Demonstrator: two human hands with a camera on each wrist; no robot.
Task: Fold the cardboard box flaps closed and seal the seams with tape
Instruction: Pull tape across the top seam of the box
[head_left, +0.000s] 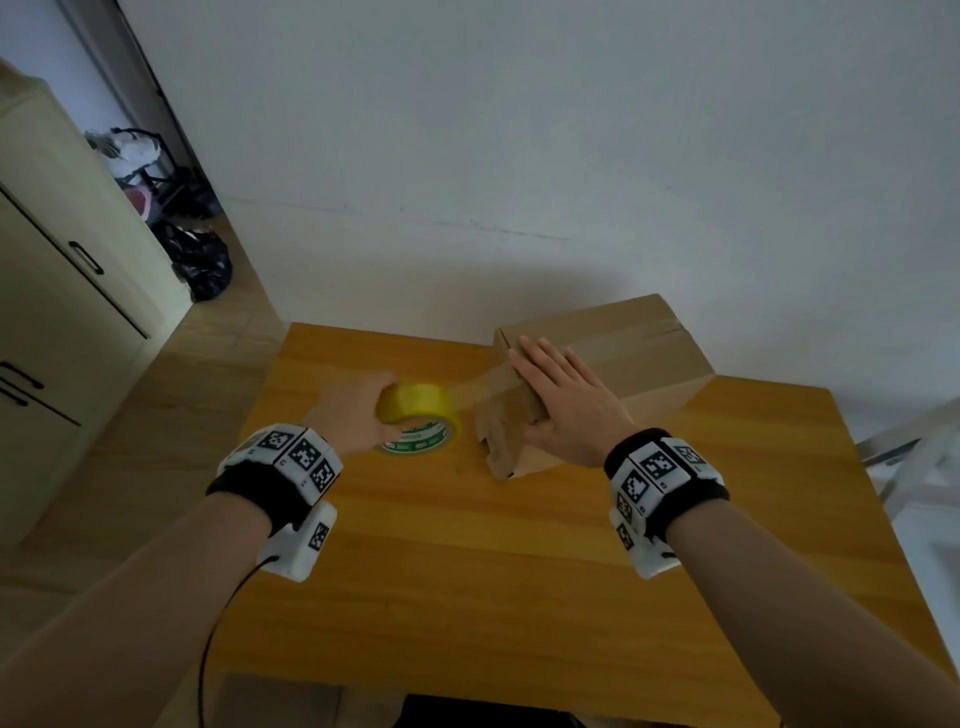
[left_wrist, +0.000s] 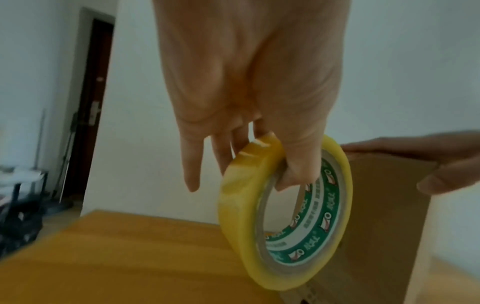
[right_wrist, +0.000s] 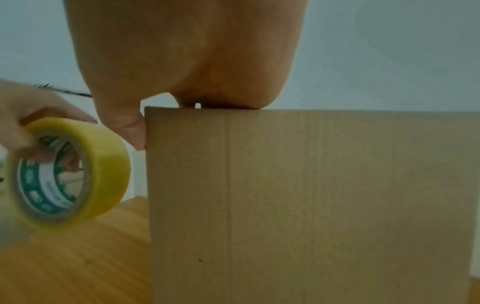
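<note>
Gripping the yellow tape roll (head_left: 418, 420) with thumb hooked through its core, the left hand (head_left: 358, 415) holds it just above the wooden table (head_left: 467, 545), left of the cardboard box (head_left: 597, 374). A strip of tape runs from roll to the box's left end. Flat and outstretched, the right hand (head_left: 566, 400) presses on the box top, thumb against the near-left corner. The box stands at the table's far right.

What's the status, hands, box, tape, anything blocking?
Left hand grips tape roll, thumb through the core. Right hand flat on cardboard box, flaps down. Strip runs from roll to box side. Nothing in the way on the table.
</note>
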